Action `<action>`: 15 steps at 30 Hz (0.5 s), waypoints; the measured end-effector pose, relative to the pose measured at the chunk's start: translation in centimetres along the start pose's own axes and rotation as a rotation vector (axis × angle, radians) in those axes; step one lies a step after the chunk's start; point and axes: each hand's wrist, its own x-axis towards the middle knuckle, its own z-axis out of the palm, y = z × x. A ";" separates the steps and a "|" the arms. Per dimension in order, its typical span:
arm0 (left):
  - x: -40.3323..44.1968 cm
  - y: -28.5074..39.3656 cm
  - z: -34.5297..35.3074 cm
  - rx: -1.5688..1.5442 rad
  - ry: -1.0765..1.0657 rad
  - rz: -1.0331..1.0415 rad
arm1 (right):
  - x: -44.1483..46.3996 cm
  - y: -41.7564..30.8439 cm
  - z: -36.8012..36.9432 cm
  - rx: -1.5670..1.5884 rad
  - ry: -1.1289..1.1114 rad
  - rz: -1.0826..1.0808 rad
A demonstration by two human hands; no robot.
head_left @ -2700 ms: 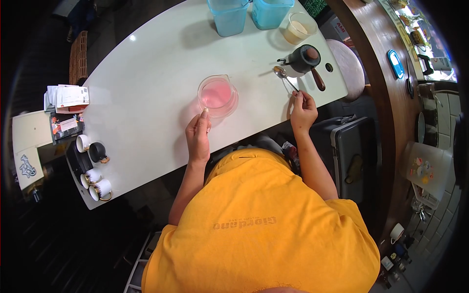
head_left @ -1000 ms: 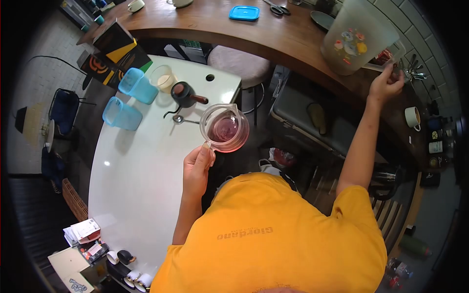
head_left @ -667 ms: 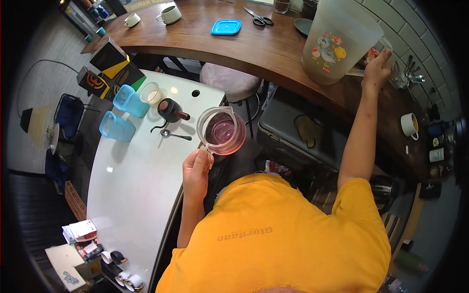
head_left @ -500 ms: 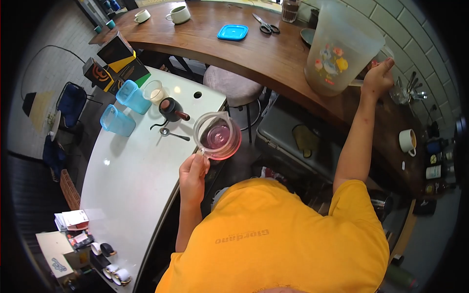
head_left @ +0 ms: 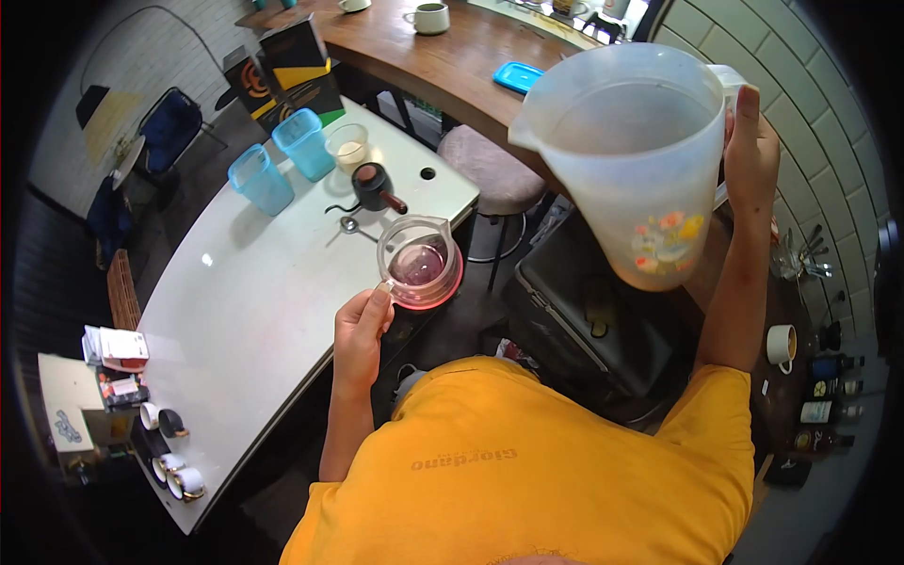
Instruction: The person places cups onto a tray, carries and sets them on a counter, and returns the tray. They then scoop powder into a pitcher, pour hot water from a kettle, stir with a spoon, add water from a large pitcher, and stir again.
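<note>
My left hand is closed on the handle of a small clear glass jug with a pinkish tint at its base, held by the white table's edge. In my right hand is the handle of a large translucent plastic pitcher with a printed flower pattern, raised off the wooden counter; how much it holds I cannot tell. Near the glass jug, on the white table, are a black gooseneck kettle, a spoon, a clear cup with pale contents and two blue plastic containers.
The white table curves along the left, with several cups at its near end. A wooden counter runs behind, bearing a blue lid and mugs. Between them are a stool and a black case.
My right hand has lifted the plastic pitcher off the counter and brought it nearer, toward the glass jug. The left hand keeps hold of the jug. The view has shifted.
</note>
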 end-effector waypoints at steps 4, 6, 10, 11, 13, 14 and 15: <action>-0.2 0.7 -1.5 -0.017 0.049 0.003 | -2.5 -3.5 3.3 0.008 -0.151 -0.122; -0.5 1.2 -2.3 -0.022 0.076 -0.001 | -3.4 -4.9 4.5 0.026 -0.218 -0.192; -0.9 1.9 -3.8 -0.047 0.113 -0.013 | -4.8 -8.3 6.6 -0.043 -0.379 -0.326; -0.9 2.1 -4.1 -0.051 0.121 -0.020 | -5.1 -9.1 7.2 -0.043 -0.415 -0.385; -1.1 2.2 -4.9 -0.043 0.133 -0.001 | -5.3 -9.9 8.4 -0.037 -0.428 -0.405; -1.2 2.2 -5.2 -0.049 0.141 -0.007 | -5.4 -10.2 8.9 -0.029 -0.430 -0.427; -1.4 2.1 -5.6 -0.049 0.152 -0.007 | -5.4 -10.5 9.3 -0.030 -0.442 -0.427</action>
